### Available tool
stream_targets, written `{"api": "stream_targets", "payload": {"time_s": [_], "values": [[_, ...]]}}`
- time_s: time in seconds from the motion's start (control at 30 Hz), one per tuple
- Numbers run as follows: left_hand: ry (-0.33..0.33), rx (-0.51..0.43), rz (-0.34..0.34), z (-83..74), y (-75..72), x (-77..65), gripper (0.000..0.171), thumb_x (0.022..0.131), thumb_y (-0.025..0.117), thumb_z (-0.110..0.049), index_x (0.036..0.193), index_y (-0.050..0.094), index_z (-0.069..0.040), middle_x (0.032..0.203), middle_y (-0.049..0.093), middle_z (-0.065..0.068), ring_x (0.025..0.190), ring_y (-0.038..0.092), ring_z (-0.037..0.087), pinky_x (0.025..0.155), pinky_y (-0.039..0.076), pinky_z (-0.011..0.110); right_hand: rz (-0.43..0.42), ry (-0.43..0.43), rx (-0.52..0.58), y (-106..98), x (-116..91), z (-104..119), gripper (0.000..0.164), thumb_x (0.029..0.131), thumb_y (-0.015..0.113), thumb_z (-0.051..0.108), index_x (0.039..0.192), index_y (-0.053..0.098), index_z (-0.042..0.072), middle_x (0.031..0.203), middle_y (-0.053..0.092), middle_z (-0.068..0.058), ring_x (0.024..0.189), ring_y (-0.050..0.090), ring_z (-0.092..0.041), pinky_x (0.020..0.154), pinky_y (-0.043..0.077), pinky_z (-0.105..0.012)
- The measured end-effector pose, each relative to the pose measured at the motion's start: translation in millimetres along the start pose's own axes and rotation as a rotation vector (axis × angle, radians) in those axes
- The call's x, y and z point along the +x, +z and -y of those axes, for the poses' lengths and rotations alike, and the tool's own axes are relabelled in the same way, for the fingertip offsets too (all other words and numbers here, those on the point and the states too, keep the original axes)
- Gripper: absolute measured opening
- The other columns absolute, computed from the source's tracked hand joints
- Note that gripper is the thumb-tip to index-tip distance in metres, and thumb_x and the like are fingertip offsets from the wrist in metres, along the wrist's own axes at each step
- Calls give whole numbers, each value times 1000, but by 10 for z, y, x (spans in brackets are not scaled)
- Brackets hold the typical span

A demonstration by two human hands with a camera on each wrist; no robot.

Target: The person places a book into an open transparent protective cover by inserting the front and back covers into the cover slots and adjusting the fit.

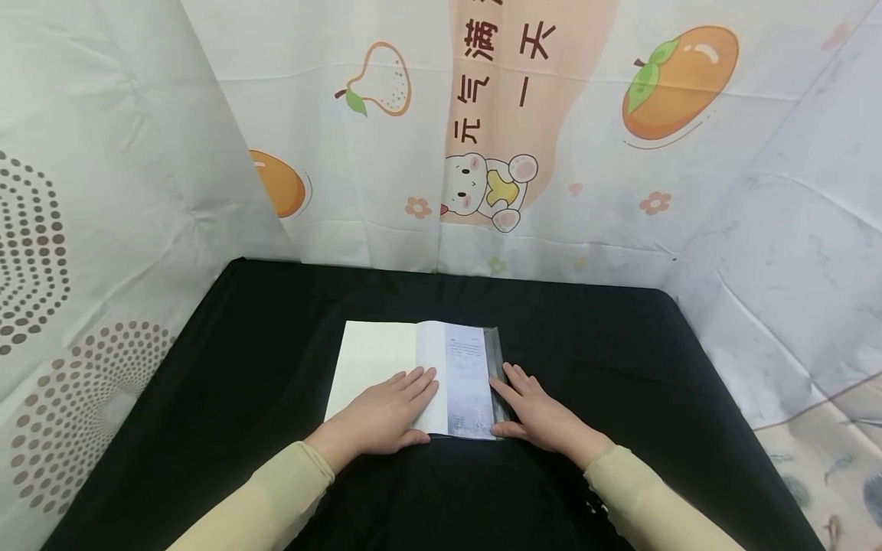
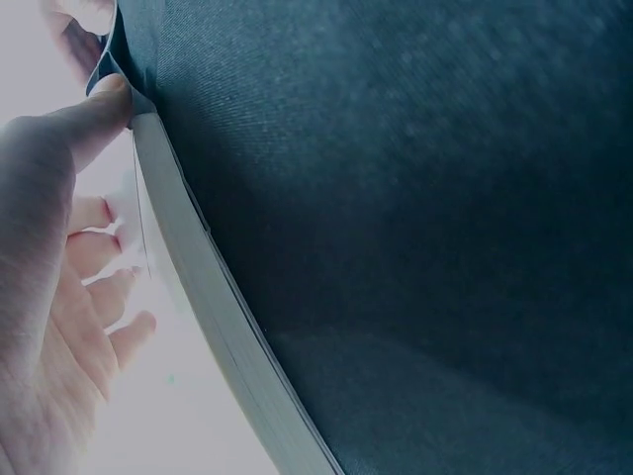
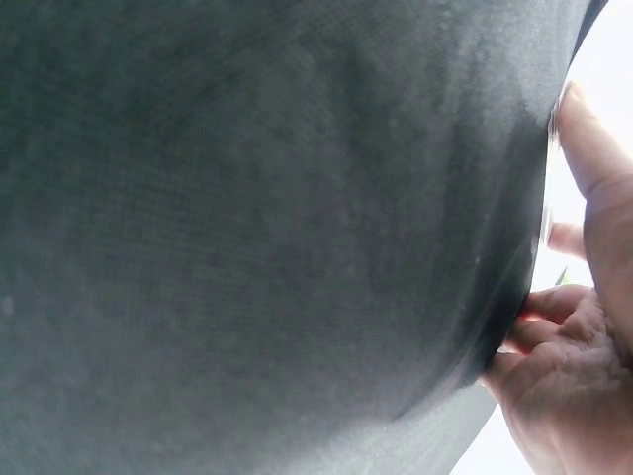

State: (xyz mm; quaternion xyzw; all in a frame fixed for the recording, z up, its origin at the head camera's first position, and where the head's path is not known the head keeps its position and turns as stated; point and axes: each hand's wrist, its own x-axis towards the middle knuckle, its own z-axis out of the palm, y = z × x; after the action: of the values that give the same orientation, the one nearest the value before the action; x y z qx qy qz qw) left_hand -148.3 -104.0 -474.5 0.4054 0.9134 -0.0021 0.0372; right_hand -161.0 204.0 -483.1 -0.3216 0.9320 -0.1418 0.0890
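Observation:
An open book [image 1: 379, 352] lies on black cloth, a plain cream page on its left side. On its right side are a white strip and a pale blue-violet printed panel [image 1: 467, 383], with a grey strip [image 1: 493, 348] showing beyond the panel's outer edge. My left hand [image 1: 386, 409] rests across the lower middle of the book, fingers extended over the pages. In the left wrist view, the thumb is at the near edge of the thick page block [image 2: 213, 287]. My right hand [image 1: 540, 413] touches the panel's right edge, thumb at the near corner and fingers spread over the grey strip.
A black cloth [image 1: 606, 344] covers the table under the book. White patterned curtains [image 1: 310, 99] with fruit and a cartoon bear hang behind it, and more pale sheets [image 1: 779, 252] hang along both sides.

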Motion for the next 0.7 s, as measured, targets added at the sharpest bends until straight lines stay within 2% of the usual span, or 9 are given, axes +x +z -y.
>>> {"api": "stream_targets", "payload": {"time_s": [0.7], "values": [[-32,23,38,-76,-32,66,77,93,54,-55,149,31,-7,157,24,10,142,21,23,112,30,36,4,-1,13,4,7,-10,79,90,62,50,148,32,6,155,16,-26,141,14,-41,111,23,-60]]}}
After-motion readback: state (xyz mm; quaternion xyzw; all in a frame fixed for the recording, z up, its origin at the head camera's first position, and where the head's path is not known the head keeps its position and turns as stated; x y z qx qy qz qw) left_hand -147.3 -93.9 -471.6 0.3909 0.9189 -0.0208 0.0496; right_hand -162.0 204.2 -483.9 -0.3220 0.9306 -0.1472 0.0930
